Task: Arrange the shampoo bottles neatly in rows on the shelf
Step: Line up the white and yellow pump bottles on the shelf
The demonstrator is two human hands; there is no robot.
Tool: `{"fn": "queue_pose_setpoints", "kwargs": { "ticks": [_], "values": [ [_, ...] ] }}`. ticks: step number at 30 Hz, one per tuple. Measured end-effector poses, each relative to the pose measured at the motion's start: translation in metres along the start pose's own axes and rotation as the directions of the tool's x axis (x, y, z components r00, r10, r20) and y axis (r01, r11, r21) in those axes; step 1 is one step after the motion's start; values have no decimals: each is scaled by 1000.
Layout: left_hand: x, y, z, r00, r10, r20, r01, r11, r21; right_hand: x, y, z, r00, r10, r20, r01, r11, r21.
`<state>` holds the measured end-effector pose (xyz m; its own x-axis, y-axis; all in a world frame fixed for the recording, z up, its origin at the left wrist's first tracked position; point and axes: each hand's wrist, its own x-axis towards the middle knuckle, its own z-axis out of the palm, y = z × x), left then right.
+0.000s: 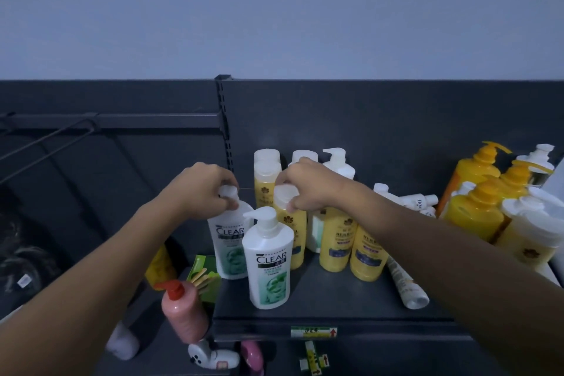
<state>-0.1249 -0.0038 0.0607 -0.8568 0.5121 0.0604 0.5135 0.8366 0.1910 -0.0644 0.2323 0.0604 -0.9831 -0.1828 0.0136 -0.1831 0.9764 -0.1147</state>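
L hand (204,189) grips CLEAR bottle (229,241) at shelf (335,299) L edge; front bare.

1 head view looks forward and down, close over the shelf (335,311).

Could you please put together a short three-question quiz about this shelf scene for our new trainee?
1. True or false: the left hand grips the pump top of a white bottle.
2. What does the right hand hold? A) the cap of a yellow bottle B) the pink bottle C) the price tag
3. How does the white tube on the shelf lie: upright or on its side?

Key: 1. True. 2. A. 3. On its side.
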Motion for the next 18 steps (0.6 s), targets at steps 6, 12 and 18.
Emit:
{"fn": "queue_pose_setpoints", "kwargs": {
  "ticks": [6, 12, 18],
  "values": [
    [-12, -11, -15, 999, -23, -47, 21, 998, -51, 25, -8, 14, 999, -30, -34, 34, 992, 123],
    [-19, -6, -18, 998, 6, -56, -7, 1000, -31, 0, -15, 3, 970, -39, -241, 109, 952, 285],
    [-20, 4, -9, 999, 37, -34, -37, 999, -5, -36, -38, 7, 984, -179, -25, 177, 930, 323]
  ]
}}
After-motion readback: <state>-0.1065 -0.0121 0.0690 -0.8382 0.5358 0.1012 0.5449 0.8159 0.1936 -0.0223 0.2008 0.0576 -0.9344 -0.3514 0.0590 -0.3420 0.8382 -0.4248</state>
